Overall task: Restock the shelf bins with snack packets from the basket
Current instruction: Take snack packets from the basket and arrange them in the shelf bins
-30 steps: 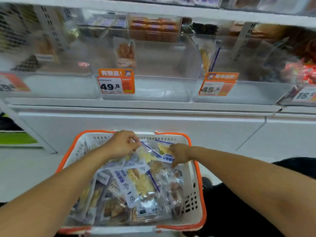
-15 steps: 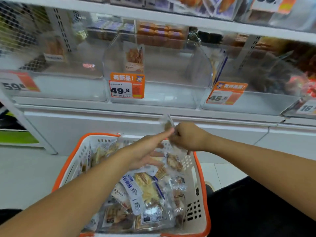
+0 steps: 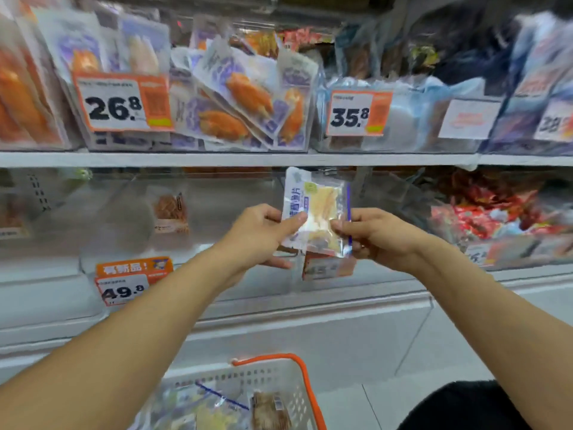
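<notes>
Snack packet [image 3: 316,214] upright at centre, left hand [image 3: 259,235] pinching its 9 o'clock edge, right hand [image 3: 376,235] its 3 o'clock: likely squaring it for the bin [image 3: 217,212] behind. Basket [image 3: 297,380] at 6 o'clock.

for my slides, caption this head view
Both hands hold a snack packet up before the shelf bins.

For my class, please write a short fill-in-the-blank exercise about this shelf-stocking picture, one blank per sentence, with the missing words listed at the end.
1. The snack packet is held by ____ hands.
2. The basket has an ____ rim.
3. The price tag on the upper shelf, at the left, reads ____.
4. The price tag left of the left hand reads ____.

Missing words: both; orange; 26.8; 49.8
</notes>
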A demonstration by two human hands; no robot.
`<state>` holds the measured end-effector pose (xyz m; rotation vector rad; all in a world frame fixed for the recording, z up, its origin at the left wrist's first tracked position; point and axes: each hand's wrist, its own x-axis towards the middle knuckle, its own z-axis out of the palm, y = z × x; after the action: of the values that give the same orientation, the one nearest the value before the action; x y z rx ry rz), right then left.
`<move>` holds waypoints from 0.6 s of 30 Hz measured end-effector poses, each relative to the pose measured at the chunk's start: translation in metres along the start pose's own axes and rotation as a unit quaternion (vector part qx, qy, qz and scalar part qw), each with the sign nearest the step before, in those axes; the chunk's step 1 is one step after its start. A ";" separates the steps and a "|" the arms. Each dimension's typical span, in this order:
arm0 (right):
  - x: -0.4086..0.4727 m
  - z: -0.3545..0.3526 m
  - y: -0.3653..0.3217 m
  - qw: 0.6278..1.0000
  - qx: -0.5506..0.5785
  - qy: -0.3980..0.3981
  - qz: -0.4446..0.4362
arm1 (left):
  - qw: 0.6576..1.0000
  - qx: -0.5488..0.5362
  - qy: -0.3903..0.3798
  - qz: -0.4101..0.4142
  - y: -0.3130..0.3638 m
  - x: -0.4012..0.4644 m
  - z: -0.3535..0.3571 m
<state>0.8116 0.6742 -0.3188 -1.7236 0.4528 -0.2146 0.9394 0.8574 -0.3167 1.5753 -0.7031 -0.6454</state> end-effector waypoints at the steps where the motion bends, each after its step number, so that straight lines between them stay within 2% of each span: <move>1: 0.008 -0.019 0.001 0.999 0.008 0.032 0.001 | 0.999 -0.001 0.041 0.004 0.004 0.009 -0.001; 4: 0.036 -0.066 0.012 0.994 -0.035 0.101 0.003 | 0.993 0.023 0.116 0.027 0.005 0.026 -0.009; 11: 0.129 -0.077 0.047 0.987 -0.084 0.122 0.055 | 0.988 0.085 0.126 0.039 -0.021 0.043 -0.019; 18: 0.181 -0.052 0.064 0.960 -0.248 0.108 0.077 | 0.986 0.080 0.134 0.050 -0.028 0.047 -0.026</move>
<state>0.9441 0.5438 -0.3894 -2.1518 0.8554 -0.1859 0.9922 0.8412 -0.3417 1.7232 -0.6385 -0.3005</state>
